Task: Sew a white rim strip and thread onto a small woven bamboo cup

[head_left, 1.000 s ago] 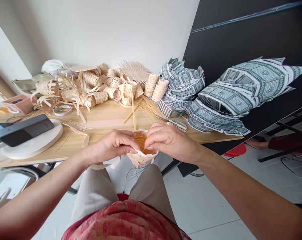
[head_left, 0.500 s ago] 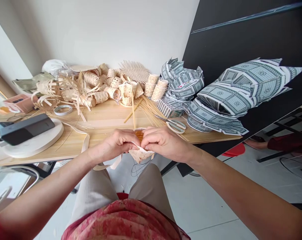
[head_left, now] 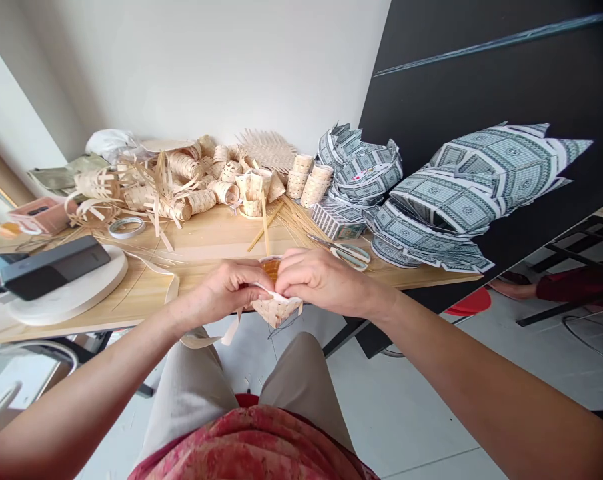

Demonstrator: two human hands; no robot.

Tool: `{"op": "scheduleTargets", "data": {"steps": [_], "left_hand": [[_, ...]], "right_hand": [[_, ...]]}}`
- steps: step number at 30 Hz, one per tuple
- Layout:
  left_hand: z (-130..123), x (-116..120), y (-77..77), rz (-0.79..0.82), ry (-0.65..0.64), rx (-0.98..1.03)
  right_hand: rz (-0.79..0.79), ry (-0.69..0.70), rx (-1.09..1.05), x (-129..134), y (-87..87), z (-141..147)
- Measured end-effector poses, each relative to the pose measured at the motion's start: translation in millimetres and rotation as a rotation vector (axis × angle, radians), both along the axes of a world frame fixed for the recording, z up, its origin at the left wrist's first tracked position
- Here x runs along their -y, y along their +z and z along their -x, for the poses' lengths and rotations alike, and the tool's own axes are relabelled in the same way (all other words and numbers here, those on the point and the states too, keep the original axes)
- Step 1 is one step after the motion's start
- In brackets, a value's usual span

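Between my hands, just off the table's front edge, is a small woven basket (head_left: 276, 311) of pale strips with a white band along its rim and an amber-coloured inside. My left hand (head_left: 238, 285) pinches the rim on the left side. Fingers of my right hand (head_left: 318, 280) are bent together on the rim close by, hiding part of it. A long pale flat strip (head_left: 172, 287) trails from the left side of the basket, over the table edge and back onto the table. One narrow upright strip (head_left: 265, 227) shows behind the basket.
Woven basket pieces (head_left: 181, 173) are heaped along the wall. Scissors (head_left: 348, 253) lie right of my hands, near loose strips (head_left: 296, 223). Folded patterned-card shapes (head_left: 431, 200) stand at right. At left are a tape roll (head_left: 126, 227) and a black device (head_left: 56, 265) on a round white board.
The view has shifted slightly. My right fingers have curled in closer over the rim, while my left hand keeps its pinch on the basket.
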State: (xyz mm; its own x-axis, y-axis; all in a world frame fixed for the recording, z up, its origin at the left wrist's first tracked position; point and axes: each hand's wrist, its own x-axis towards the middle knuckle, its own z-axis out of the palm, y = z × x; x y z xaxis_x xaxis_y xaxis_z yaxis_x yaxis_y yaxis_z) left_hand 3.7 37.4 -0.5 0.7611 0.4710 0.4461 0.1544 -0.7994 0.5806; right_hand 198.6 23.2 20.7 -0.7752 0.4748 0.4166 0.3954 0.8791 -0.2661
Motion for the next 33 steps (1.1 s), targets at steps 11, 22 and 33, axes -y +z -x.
{"op": "scheduleTargets", "data": {"steps": [11,22,33], "left_hand": [[5,4,4.0,-0.151,0.061,-0.01],[8,8,-0.5,-0.436,0.187,-0.058],[9,16,3.5,-0.348,0.237,-0.01]], "right_hand": [[-0.105,0.014,0.064,-5,6.3,4],[-0.228,-0.264,0.282,12,16.5,11],[0.35,-0.517,-0.502,37,-2.7,10]]}}
